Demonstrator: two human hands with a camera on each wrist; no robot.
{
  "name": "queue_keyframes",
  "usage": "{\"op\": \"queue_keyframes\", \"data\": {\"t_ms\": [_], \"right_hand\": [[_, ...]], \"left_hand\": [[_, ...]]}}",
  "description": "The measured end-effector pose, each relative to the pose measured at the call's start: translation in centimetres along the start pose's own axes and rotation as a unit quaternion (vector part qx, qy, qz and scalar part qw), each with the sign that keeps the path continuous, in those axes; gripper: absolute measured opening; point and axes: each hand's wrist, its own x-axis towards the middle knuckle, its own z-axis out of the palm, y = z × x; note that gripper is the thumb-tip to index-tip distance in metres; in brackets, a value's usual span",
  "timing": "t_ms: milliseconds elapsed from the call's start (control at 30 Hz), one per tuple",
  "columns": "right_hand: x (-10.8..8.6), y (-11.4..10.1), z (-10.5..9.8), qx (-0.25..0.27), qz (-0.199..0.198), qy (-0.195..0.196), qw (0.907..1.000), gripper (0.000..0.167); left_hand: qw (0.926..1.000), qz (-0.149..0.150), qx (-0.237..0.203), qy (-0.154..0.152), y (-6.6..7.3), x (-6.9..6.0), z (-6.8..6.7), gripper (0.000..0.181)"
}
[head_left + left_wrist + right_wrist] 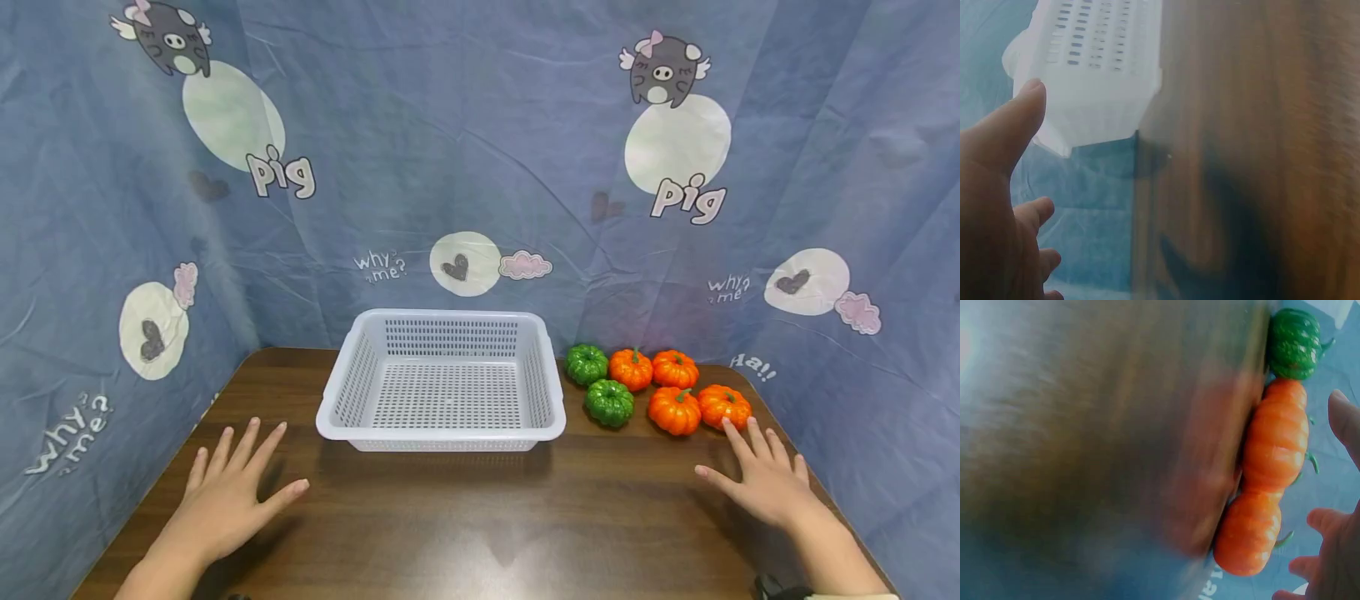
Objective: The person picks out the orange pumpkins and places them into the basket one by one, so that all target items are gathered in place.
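Observation:
My left hand [223,502] hovers over the left side of the table with fingers spread, holding nothing. A white plastic basket [442,434] with slotted walls stands at the back middle, beyond that hand; nothing lies in it. Over the right side, my right hand [772,490] has its fingers apart and holds nothing. Its fingertips appear just in front of an orange pumpkin [723,406]; in the right wrist view they look apart from the pumpkins. Several small orange pumpkins [630,369] and two green pumpkins [609,402] sit together at the back right.
The brown wooden table [465,508] has a glossy surface. A blue cloth [465,167] printed with pigs and words hangs around its back and sides, close behind the basket and the pumpkins.

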Motion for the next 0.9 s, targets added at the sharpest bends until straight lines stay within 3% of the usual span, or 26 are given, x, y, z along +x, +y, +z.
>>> {"op": "queue_keyframes", "data": {"t_ms": [233,433,633,900], "right_hand": [[1.2,0.3,-0.4,0.014,0.005,0.006,0.9999,0.100],[2.2,0.5,-0.5,0.032,0.015,0.004,0.9994,0.098],[3.4,0.9,-0.4,0.034,0.005,0.043,0.9985,0.091],[4.9,1.6,-0.3,0.049,-0.007,0.081,0.9955,0.079]], "left_hand": [[0.9997,0.011,-0.019,0.007,0.7,1.2,-0.3,0.090],[0.9989,0.027,-0.014,0.035,1.0,2.4,-0.3,0.090],[0.9967,0.038,-0.029,0.065,1.7,3.9,-0.1,0.086],[0.9923,0.038,-0.087,0.079,2.7,5.1,0.1,0.082]]}}
